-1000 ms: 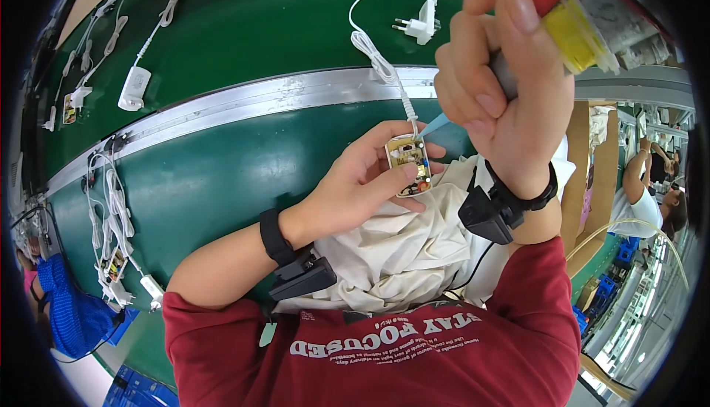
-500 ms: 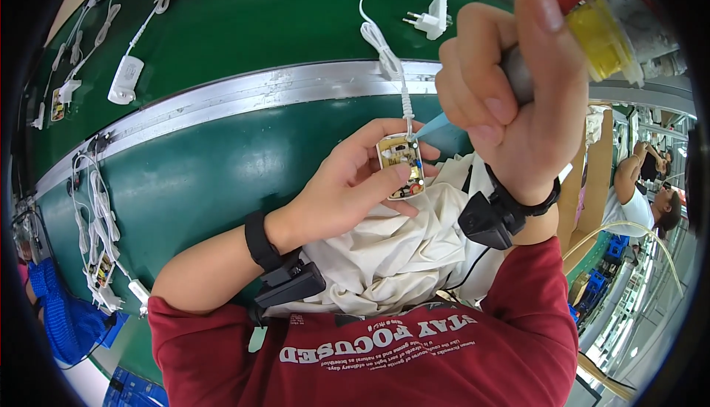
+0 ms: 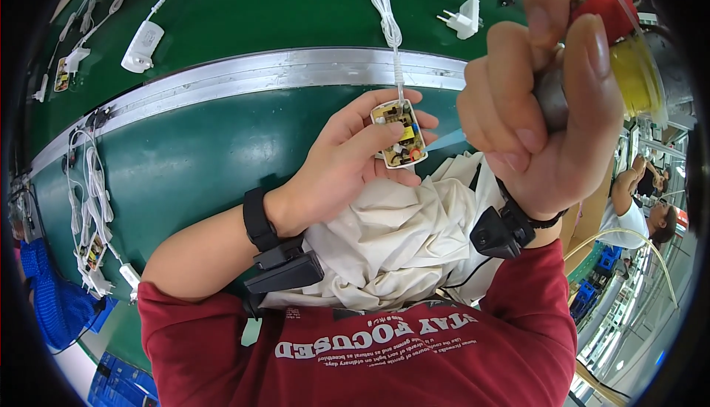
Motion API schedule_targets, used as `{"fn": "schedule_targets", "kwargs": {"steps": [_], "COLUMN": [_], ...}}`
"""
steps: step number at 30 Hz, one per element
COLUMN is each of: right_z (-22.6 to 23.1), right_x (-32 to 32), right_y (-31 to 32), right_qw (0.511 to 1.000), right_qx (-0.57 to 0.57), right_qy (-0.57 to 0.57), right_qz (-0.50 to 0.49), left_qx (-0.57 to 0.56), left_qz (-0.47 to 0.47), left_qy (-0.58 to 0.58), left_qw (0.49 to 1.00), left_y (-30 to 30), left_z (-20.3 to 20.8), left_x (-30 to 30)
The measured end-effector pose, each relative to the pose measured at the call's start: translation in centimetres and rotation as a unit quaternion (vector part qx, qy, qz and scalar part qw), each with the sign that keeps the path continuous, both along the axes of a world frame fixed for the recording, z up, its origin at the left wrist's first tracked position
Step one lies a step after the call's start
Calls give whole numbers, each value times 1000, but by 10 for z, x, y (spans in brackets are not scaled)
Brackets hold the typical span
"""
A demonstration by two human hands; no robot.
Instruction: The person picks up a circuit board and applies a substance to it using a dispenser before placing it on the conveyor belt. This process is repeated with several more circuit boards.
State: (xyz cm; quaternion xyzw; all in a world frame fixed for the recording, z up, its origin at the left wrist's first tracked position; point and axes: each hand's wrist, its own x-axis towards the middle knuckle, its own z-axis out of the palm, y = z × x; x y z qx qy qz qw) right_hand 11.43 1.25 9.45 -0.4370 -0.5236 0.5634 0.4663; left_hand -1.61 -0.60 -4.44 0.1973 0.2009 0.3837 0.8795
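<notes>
My left hand (image 3: 325,159) grips an opened white adapter housing (image 3: 405,157), its thumb pressed over the circuit board inside. Small yellow, blue and red parts show on the board, and a white cord (image 3: 399,74) runs from its far end. In my raised right hand (image 3: 536,107) is a dispensing tool (image 3: 642,78) with a grey barrel, a yellow section and a red part on top. Its pale blue tapered nozzle (image 3: 450,140) points at the housing's lower right edge; whether the tip touches is unclear.
A silver rail (image 3: 244,72) crosses the green bench. Beyond it lie a white plug (image 3: 464,21) and a closed white adapter (image 3: 142,46). Bundled white cords (image 3: 92,200) lie at left. White cloth (image 3: 399,237) covers my lap; a cardboard box (image 3: 588,218) and another person are at right.
The housing has shifted slightly away from me and tilted. The nozzle has gone from the housing's cord end to its lower right side, and my right hand has moved right.
</notes>
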Motion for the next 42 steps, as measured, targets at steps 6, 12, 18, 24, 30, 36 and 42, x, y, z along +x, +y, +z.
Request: {"fn": "schedule_targets", "kwargs": {"steps": [6, 12, 18, 24, 30, 36, 42], "right_z": [0, -4, -4, -9, -9, 5, 28], "right_x": [-4, -5, -8, -11, -12, -2, -17], "right_y": [-1, -2, -4, -4, -3, 3, -10], "right_qw": [1000, 999, 999, 998, 997, 997, 997], "right_qx": [4, 5, 2, -2, -6, 39, 57], "right_qy": [8, 16, 19, 26, 34, 51, 53], "right_qz": [13, 30, 47, 60, 67, 40, 23], "left_qx": [-9, -9, -16, -7, -13, -3, 402], "left_qz": [1, -4, -13, -22, -20, -25, 150], "left_qy": [-16, -32, -81, -89, -87, -64, 282], "left_qw": [1000, 999, 997, 996, 996, 998, 858], "left_y": [-1, -2, -3, -3, -1, 3, 88], "left_z": [-3, -5, -3, -6, -4, 12, 41], "left_x": [0, -2, -2, -5, -7, -5, 7]}}
